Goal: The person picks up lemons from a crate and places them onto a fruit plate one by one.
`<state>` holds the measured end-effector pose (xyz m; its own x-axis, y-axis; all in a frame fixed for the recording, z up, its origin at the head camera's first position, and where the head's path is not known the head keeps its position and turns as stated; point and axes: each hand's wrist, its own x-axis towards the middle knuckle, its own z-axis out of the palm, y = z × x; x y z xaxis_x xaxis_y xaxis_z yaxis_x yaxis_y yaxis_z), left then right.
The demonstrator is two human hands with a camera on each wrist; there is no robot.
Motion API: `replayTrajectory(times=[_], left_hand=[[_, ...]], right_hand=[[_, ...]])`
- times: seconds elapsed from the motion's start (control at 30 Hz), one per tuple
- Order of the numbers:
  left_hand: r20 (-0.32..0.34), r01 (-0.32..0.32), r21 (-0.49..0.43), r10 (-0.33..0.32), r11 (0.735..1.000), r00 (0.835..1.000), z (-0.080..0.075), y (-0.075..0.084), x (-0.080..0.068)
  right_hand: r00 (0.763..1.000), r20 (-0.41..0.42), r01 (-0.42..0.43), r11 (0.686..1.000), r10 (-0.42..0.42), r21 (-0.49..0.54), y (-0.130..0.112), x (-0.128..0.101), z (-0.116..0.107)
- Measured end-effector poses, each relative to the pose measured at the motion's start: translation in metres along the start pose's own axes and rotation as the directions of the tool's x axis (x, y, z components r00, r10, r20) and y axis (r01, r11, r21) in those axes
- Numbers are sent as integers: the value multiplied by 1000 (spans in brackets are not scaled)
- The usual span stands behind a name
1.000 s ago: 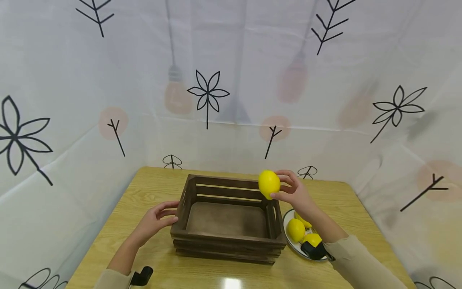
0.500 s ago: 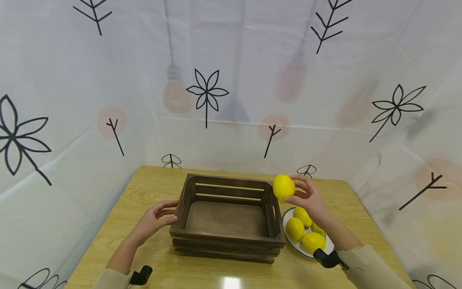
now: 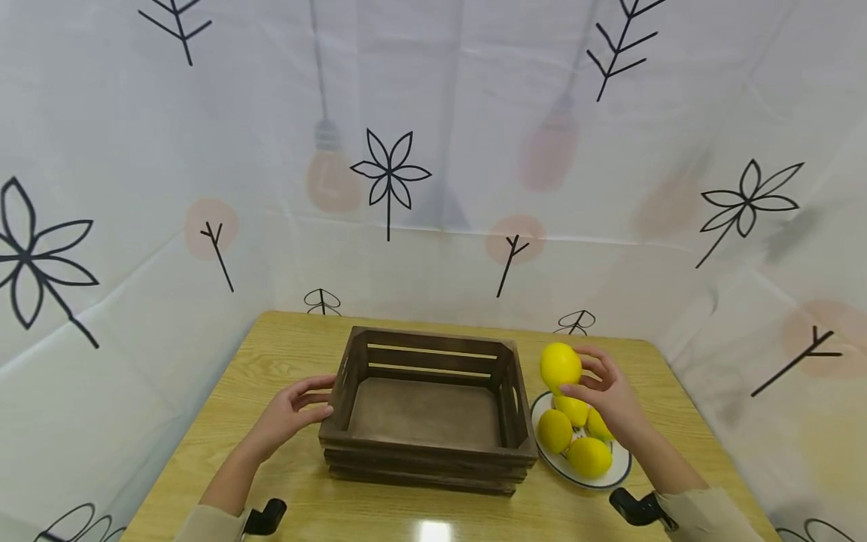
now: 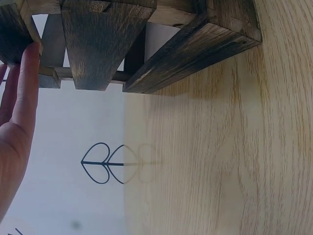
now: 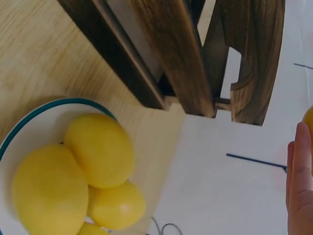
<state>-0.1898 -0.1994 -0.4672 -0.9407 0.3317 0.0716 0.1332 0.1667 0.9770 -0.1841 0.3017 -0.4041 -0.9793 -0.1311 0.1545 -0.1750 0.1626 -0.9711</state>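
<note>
My right hand [image 3: 591, 379] grips a yellow lemon [image 3: 561, 366] in the air, just right of the dark wooden crate [image 3: 427, 410] and above the white plate [image 3: 615, 477]. Several more lemons [image 3: 555, 430] lie piled on that plate. The crate's inside is bare. My left hand [image 3: 298, 410] rests with relaxed fingers against the crate's left end. In the left wrist view straight fingers [image 4: 24, 93] lie along the crate [image 4: 102, 39]. The right wrist view shows the plate's lemons [image 5: 100, 149], the crate's end [image 5: 181, 54] and one fingertip [image 5: 299, 186].
The wooden table [image 3: 284, 346] is walled on three sides by a white patterned cloth [image 3: 433, 188]. The plate's teal rim [image 5: 29, 120] sits close to the crate's right end. Black wrist mounts [image 3: 267, 518] show at the near table edge.
My right hand has carried the lemon to the right and down, from over the crate's far right corner to above the plate. The left hand and the crate have stayed put.
</note>
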Motion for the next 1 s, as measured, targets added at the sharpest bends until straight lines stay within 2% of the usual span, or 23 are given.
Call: replayTrajectory(times=[0.27, 0.57, 0.73, 1.0], left_hand=[[-7, 2, 15, -2, 1000, 1000, 1, 2, 0], [-6, 6, 12, -6, 1000, 1000, 1, 2, -1], [-10, 4, 7, -4, 1000, 1000, 1, 2, -1], [-2, -1, 5, 1, 1000, 1000, 1, 3, -2]], right_hand=[[999, 11, 45, 999, -45, 19, 14, -8, -19], [997, 53, 47, 999, -48, 14, 35, -19, -39], [998, 51, 40, 998, -38, -41, 47, -26, -51], [997, 74, 3, 999, 1, -50, 71, -39, -70]])
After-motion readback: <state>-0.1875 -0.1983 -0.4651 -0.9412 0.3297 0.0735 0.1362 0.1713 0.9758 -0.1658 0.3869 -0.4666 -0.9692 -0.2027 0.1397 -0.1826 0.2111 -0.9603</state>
